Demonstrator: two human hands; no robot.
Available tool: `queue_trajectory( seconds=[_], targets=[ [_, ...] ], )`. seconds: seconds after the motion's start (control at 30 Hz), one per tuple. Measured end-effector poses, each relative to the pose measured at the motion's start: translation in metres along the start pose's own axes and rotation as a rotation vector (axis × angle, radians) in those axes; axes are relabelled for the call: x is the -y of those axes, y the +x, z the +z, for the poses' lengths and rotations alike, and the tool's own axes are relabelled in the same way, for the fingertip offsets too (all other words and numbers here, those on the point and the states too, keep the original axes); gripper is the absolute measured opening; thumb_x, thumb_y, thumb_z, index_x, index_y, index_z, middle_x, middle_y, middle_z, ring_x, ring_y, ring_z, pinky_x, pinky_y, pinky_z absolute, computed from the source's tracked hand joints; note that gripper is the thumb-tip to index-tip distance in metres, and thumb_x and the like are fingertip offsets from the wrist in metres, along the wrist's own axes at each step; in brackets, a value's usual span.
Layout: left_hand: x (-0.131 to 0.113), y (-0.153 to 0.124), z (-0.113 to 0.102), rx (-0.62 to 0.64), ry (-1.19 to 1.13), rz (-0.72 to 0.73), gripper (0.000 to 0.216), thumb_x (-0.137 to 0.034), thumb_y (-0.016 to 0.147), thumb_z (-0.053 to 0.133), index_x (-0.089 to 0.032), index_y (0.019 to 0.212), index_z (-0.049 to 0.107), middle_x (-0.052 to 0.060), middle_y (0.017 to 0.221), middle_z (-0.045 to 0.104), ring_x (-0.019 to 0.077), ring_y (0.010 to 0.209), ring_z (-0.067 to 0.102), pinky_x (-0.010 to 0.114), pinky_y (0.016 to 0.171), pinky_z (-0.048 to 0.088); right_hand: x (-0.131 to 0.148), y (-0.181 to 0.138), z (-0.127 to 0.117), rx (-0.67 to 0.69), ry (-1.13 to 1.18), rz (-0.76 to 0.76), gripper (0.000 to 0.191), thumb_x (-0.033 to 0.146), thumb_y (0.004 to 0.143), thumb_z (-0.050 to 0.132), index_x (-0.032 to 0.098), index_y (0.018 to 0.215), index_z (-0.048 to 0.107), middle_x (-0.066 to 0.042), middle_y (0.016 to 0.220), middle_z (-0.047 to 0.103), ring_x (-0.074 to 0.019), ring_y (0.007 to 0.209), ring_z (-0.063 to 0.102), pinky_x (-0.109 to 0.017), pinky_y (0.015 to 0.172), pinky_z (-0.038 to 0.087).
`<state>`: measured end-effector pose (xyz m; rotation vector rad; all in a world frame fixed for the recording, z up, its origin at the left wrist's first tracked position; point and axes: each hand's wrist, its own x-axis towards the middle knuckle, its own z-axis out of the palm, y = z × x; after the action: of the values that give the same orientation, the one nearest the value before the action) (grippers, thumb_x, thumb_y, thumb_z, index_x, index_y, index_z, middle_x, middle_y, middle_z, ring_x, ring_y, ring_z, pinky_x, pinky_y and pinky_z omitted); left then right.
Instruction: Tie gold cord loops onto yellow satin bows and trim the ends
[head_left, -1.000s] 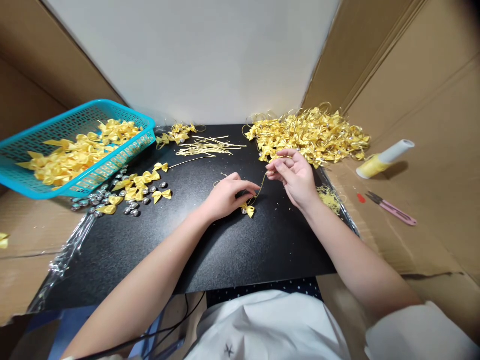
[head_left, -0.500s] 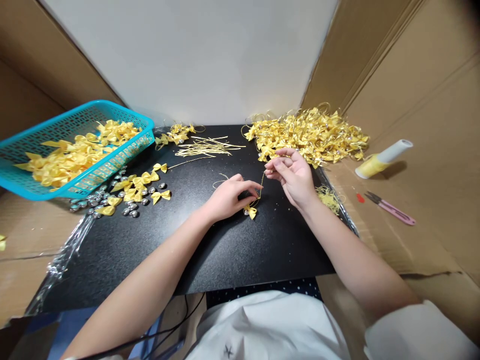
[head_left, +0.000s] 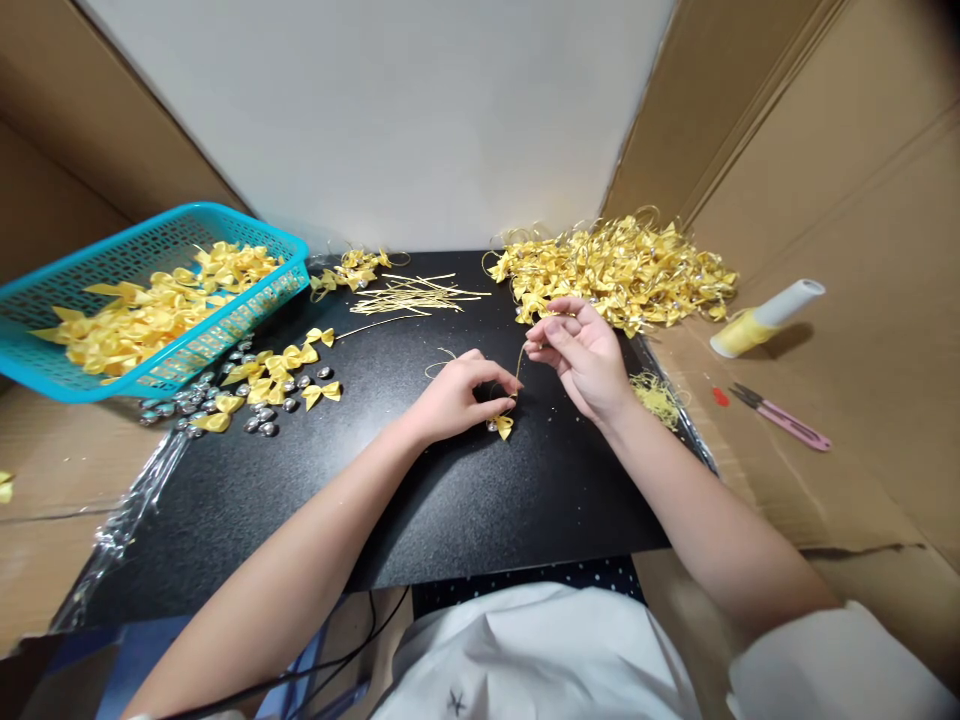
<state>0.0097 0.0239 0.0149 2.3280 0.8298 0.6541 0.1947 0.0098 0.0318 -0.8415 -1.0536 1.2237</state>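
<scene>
My left hand (head_left: 454, 398) rests on the black mat (head_left: 390, 480) with its fingers pinched on a thin gold cord (head_left: 519, 366). A small yellow ribbon bow (head_left: 501, 425) with a silver bead hangs on that cord, just below the fingertips. My right hand (head_left: 581, 355) is lifted slightly to the right, fingers pinched on the upper end of the same cord. Right behind that hand lies a big pile of finished yellow bows (head_left: 622, 268) with gold loops.
A teal plastic basket (head_left: 112, 300) of yellow bows sits tilted at the left. Loose bows and silver beads (head_left: 259, 385) lie beside it, cut gold cords (head_left: 412, 293) at the back. On the cardboard at right are a yellow thread spool (head_left: 761, 318), pink snips (head_left: 784, 418) and thread scraps (head_left: 658, 395).
My right hand has shifted slightly left toward my left hand, shortening the stretch of cord between them. The bow stays under my left fingers.
</scene>
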Motion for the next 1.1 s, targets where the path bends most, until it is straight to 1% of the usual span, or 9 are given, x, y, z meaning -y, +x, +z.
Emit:
queue_trajectory(
  seconds=[0.23,0.43,0.6,0.73,0.8,0.87,0.93,1.0,1.1],
  targets=[
    [-0.001,0.001,0.003,-0.023,-0.019,-0.019,0.013,-0.029,0.085,0.063,-0.019,0.087,0.072,0.002,0.087,0.075,0.0177,0.080,0.058,0.033,0.080,0.045,0.000,0.000,0.001,0.014,0.075,-0.006,0.040,0.043,0.069,0.080,0.024,0.091,0.052,0.006,0.073,0.069,-0.0092,0.066,0.067,-0.021,0.064,0.058],
    [0.000,0.001,0.001,-0.021,-0.040,-0.068,0.016,-0.029,0.087,0.059,-0.020,0.085,0.073,0.003,0.086,0.075,0.0181,0.081,0.059,0.033,0.079,0.044,-0.002,0.004,-0.006,-0.030,-0.007,-0.015,0.040,0.047,0.071,0.076,0.025,0.093,0.051,0.005,0.077,0.069,-0.0103,0.069,0.068,-0.024,0.069,0.058],
    [0.001,0.000,0.002,-0.025,-0.127,-0.175,0.022,-0.036,0.084,0.062,-0.018,0.082,0.074,0.004,0.078,0.071,0.0166,0.074,0.059,0.030,0.069,0.044,-0.015,0.014,-0.019,-0.072,-0.050,0.001,0.036,0.042,0.072,0.075,0.024,0.093,0.052,0.003,0.080,0.070,-0.0109,0.073,0.068,-0.026,0.072,0.057],
    [0.002,-0.001,0.004,0.000,-0.377,-0.331,0.030,-0.043,0.081,0.064,-0.014,0.081,0.072,0.006,0.074,0.071,0.0147,0.064,0.060,0.027,0.062,0.046,-0.030,0.018,-0.025,-0.014,-0.324,0.072,0.035,0.036,0.074,0.071,0.023,0.105,0.057,-0.006,0.105,0.071,-0.0151,0.080,0.067,-0.035,0.075,0.056],
    [0.003,-0.001,0.005,0.005,-0.514,-0.384,0.032,-0.044,0.079,0.066,-0.013,0.082,0.071,0.007,0.077,0.072,0.0156,0.067,0.063,0.028,0.065,0.049,-0.033,0.015,-0.025,0.041,-0.582,0.007,0.038,0.028,0.074,0.070,0.023,0.111,0.061,-0.010,0.116,0.068,-0.0186,0.085,0.066,-0.042,0.082,0.053],
    [0.004,-0.002,0.005,-0.025,-0.612,-0.408,0.031,-0.044,0.077,0.068,-0.013,0.082,0.071,0.007,0.082,0.074,0.0166,0.072,0.066,0.030,0.072,0.051,-0.031,0.011,-0.024,0.081,-0.820,-0.135,0.035,0.022,0.074,0.069,0.023,0.109,0.065,-0.010,0.121,0.065,-0.0227,0.096,0.063,-0.048,0.093,0.047],
    [0.004,-0.003,0.005,-0.074,-0.665,-0.425,0.029,-0.043,0.076,0.069,-0.014,0.082,0.071,0.006,0.083,0.075,0.0164,0.076,0.067,0.030,0.077,0.051,-0.025,0.006,-0.020,0.089,-0.957,-0.279,0.018,0.020,0.076,0.066,0.021,0.094,0.069,-0.009,0.117,0.066,-0.0251,0.104,0.060,-0.049,0.097,0.042],
    [0.003,-0.003,0.005,-0.118,-0.686,-0.435,0.028,-0.042,0.076,0.070,-0.015,0.081,0.071,0.005,0.081,0.075,0.0158,0.076,0.067,0.030,0.080,0.051,-0.019,0.000,-0.016,0.107,-1.000,-0.373,0.003,0.021,0.078,0.065,0.021,0.077,0.068,-0.008,0.105,0.068,-0.0243,0.101,0.059,-0.046,0.094,0.043],
    [0.003,-0.005,0.005,-0.156,-0.679,-0.446,0.029,-0.043,0.076,0.070,-0.015,0.079,0.070,0.005,0.080,0.074,0.0158,0.075,0.067,0.030,0.080,0.051,-0.014,-0.008,-0.008,0.192,-1.020,-0.391,0.012,0.022,0.076,0.066,0.021,0.064,0.064,-0.004,0.088,0.066,-0.0210,0.088,0.057,-0.041,0.086,0.044]
  ],
)
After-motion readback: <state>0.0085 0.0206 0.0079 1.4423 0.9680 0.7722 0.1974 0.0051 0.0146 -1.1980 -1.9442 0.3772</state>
